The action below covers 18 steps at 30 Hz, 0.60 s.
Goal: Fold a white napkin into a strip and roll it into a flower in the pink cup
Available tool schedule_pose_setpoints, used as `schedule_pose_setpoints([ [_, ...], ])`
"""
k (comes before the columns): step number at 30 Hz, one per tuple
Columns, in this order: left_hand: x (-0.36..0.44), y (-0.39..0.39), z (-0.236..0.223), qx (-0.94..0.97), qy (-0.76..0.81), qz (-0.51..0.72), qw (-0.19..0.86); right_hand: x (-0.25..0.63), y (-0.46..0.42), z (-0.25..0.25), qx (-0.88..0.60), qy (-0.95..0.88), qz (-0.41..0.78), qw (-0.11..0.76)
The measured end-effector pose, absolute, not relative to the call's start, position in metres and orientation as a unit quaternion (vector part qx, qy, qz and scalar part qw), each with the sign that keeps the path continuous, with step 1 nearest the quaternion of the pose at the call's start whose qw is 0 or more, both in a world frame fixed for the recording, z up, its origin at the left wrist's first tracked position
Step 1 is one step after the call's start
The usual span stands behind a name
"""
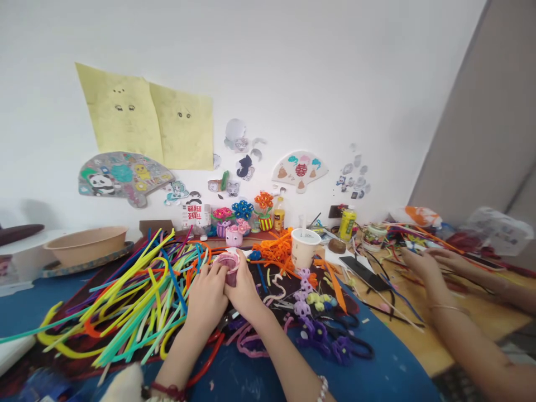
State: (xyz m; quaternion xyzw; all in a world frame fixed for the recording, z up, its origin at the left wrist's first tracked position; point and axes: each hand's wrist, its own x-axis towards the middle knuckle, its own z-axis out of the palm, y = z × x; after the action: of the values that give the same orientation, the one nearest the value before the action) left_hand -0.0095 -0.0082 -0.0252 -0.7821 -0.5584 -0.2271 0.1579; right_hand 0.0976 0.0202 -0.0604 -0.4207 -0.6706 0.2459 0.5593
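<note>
My left hand and my right hand meet over the blue table, both closed round a small pink pot held between them. To the left of my hands lies a big heap of coloured pipe cleaners. Purple and yellow twisted pipe-cleaner flowers lie just right of my right hand. A paper cup stands a little beyond them.
Another person's two hands work at the right on a wooden tabletop, near a black phone. Orange pipe cleaners, small flower pots, bottles and a tan bowl line the back by the wall.
</note>
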Motion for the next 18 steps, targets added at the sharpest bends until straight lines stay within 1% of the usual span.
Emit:
schedule_pose_setpoints([
  [11, -0.007, -0.009, -0.025, -0.784, -0.56, -0.22, 0.153, 0.097, 0.019, -0.059, -0.439, -0.68, 0.229, 0.541],
  [14, -0.01, -0.007, -0.026, -0.783, -0.556, -0.227, 0.162, 0.099, -0.002, -0.036, -0.428, -0.682, 0.203, 0.557],
  [16, -0.011, -0.006, -0.027, -0.78, -0.556, -0.232, 0.171, 0.11, -0.035, -0.013, -0.41, -0.682, 0.177, 0.579],
  [17, -0.011, -0.006, -0.027, -0.778, -0.556, -0.234, 0.176, 0.121, -0.056, -0.002, -0.398, -0.681, 0.157, 0.594],
  [18, -0.011, -0.006, -0.027, -0.776, -0.556, -0.235, 0.18, 0.136, -0.077, 0.008, -0.39, -0.68, 0.109, 0.612],
])
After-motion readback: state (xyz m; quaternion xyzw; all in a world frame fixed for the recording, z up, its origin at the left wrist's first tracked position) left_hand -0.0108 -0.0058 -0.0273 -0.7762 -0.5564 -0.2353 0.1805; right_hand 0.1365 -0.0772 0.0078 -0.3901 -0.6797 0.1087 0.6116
